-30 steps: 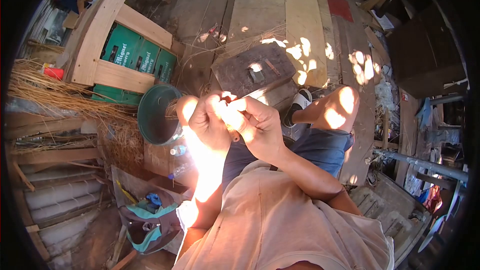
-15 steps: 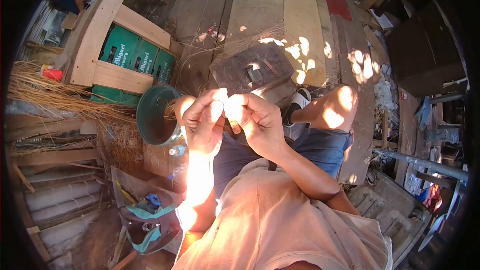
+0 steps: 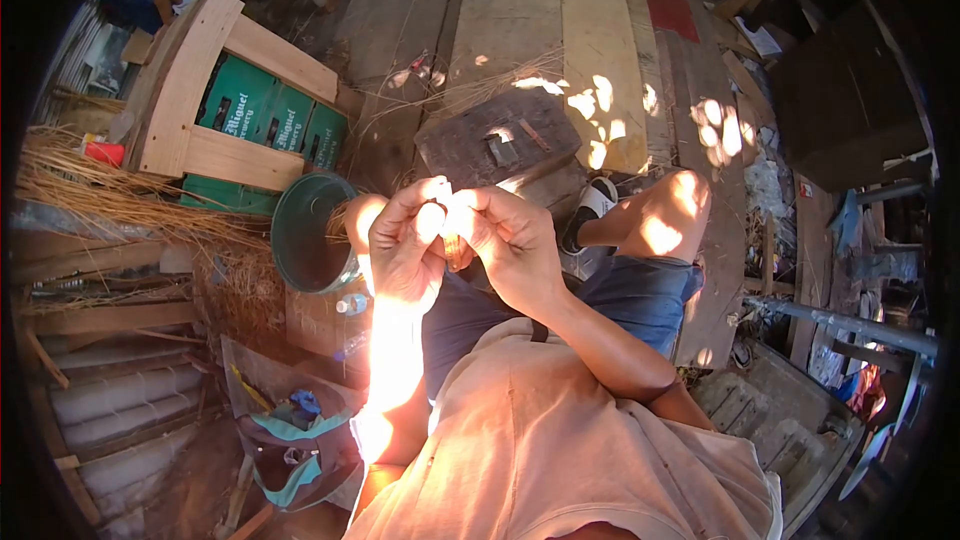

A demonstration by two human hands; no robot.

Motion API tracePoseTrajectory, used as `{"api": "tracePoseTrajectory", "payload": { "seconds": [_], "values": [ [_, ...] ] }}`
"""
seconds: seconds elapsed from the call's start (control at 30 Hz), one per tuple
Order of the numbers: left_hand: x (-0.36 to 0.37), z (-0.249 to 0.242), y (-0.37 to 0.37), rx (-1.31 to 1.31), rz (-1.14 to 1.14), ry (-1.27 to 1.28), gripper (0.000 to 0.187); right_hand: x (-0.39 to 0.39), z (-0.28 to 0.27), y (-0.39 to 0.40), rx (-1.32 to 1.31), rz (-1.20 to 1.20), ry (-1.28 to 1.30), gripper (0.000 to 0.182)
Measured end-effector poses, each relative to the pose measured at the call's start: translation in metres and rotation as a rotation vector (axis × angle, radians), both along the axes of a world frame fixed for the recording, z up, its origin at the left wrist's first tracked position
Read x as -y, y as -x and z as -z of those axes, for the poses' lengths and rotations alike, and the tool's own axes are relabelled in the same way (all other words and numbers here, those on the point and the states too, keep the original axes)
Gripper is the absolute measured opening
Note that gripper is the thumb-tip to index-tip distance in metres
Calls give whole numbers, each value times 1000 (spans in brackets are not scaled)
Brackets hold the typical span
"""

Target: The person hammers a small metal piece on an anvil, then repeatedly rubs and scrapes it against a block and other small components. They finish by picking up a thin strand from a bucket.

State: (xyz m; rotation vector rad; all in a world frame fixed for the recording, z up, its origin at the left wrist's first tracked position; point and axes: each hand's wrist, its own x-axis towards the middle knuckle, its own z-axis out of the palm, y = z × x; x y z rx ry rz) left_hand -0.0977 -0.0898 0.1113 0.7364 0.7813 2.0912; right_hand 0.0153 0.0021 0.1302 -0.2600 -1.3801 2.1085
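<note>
The left hand [image 3: 405,245] and right hand [image 3: 510,240] meet over the lap, fingers pinched shut on a small brownish piece [image 3: 453,252] between them, seemingly mid-twist; next needs steady fingertip grip.

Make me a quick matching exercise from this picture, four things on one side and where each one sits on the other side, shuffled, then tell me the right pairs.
Things:
1. green bucket
2. green crates
3. white shoe
4. backpack

Places:
A. inside the wooden frame, upper left
B. on the ground at lower left
C. just left of the left hand
D. right of the right hand, beside the dark wooden block

Pairs: 1-C, 2-A, 3-D, 4-B
</note>
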Motion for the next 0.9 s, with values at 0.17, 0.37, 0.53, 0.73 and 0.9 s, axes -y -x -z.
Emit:
{"api": "tracePoseTrajectory", "payload": {
  "seconds": [0.17,0.37,0.53,0.73,0.9],
  "values": [
    [-3,-1,-6,-15,-59,94,31,0,1,0,-47,28,54,12],
    [-3,-3,-6,-2,23,61,35,-3,1,-1,-40,55,43,14],
    [-4,4,-1,-21,70,-26,37,-7,5,-1,-12,54,39,18],
    [-3,9,3,-44,-6,90,40,-11,5,2,14,26,75,18],
    [-2,6,7,-84,50,73,42,-11,5,2,10,-14,136,17]
  ]
}}
